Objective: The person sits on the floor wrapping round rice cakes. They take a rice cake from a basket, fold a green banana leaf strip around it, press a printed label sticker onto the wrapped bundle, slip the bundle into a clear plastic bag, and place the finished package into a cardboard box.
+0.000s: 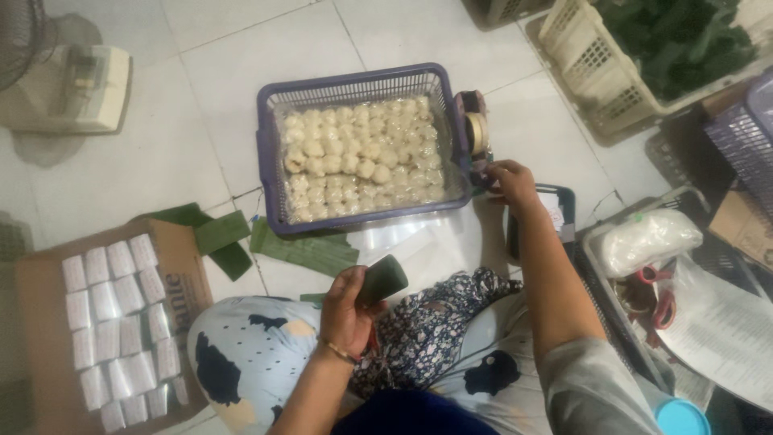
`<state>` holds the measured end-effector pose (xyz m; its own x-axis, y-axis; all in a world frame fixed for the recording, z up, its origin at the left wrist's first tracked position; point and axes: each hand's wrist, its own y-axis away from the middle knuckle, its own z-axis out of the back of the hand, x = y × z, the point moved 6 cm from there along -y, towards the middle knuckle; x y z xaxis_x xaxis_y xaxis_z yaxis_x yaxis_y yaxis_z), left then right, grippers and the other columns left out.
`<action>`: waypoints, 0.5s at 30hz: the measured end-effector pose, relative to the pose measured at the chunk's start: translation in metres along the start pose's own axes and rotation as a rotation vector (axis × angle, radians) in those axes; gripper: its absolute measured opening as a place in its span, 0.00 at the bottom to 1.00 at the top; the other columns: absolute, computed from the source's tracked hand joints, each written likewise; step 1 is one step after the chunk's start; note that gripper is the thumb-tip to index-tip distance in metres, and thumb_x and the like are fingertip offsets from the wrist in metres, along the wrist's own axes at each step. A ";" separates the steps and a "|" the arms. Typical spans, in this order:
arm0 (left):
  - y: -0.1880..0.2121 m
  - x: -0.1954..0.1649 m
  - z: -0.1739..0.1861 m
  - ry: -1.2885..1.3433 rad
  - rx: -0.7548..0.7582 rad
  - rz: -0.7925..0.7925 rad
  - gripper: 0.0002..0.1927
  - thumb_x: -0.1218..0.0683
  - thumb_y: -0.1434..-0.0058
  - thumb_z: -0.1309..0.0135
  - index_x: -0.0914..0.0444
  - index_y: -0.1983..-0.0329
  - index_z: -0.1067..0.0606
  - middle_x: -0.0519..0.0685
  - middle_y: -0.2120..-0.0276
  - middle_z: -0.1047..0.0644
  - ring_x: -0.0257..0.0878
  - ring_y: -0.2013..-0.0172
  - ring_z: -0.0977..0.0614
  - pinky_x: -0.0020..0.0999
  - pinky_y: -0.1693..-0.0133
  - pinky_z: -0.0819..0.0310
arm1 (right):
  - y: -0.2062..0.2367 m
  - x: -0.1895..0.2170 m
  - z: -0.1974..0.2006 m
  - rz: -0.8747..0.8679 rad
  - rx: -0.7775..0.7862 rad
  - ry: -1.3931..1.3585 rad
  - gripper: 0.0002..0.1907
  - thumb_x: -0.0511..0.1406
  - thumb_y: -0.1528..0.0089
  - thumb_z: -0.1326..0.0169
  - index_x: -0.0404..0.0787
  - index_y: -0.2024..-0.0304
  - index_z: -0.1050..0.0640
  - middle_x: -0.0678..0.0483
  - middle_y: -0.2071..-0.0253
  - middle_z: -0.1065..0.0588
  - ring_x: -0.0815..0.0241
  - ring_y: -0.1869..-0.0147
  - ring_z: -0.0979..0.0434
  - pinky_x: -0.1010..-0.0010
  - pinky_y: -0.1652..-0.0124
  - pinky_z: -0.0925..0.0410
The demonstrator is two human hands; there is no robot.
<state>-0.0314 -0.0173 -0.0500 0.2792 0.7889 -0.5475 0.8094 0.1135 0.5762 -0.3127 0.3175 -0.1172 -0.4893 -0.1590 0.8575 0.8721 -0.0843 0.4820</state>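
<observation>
Head view, left hand: the left hand point(348, 310) was curled around a green leaf-wrapped parcel point(382, 280), thumb and fingers pinching it upright above the lap.
Head view, right hand: the right hand point(510, 182) reached out to a tape dispenser point(475, 133), fingers bent at its lower end; whether they pinched tape could not be told.
Parcel's place: held in the left hand, well apart from the right hand, nearer the person than the basket.
Beyond the hands: a purple basket point(270, 153) full of pale round dumplings point(362, 157) stood on the tiled floor point(193, 121), just left of the right hand.
Between basket and left hand: green banana-leaf strips point(302, 250) and clear plastic sheet point(403, 238) lay on the floor.
Far left of the left hand: a cardboard sheet point(44, 354) carried rows of small white packets point(117, 322).
Right of the right hand: a tray point(600, 266) with a white bag point(648, 238).
Far beyond the right hand: a cream crate point(588, 60) of green leaves point(676, 36).
</observation>
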 end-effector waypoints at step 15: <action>0.009 -0.022 -0.030 -0.031 0.017 -0.135 0.15 0.52 0.38 0.41 0.63 0.53 0.28 0.52 0.59 0.22 0.45 0.60 0.18 0.35 0.70 0.18 | 0.035 -0.027 -0.004 0.284 -0.179 -0.170 0.08 0.32 0.39 0.42 0.33 0.60 0.20 0.46 0.61 0.21 0.55 0.61 0.20 0.69 0.63 0.25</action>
<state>-0.0456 -0.0158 -0.0143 0.1830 0.7481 -0.6378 0.8492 0.2066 0.4860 -0.2688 0.3146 -0.1239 -0.2085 -0.0368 0.9773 0.9528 -0.2331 0.1945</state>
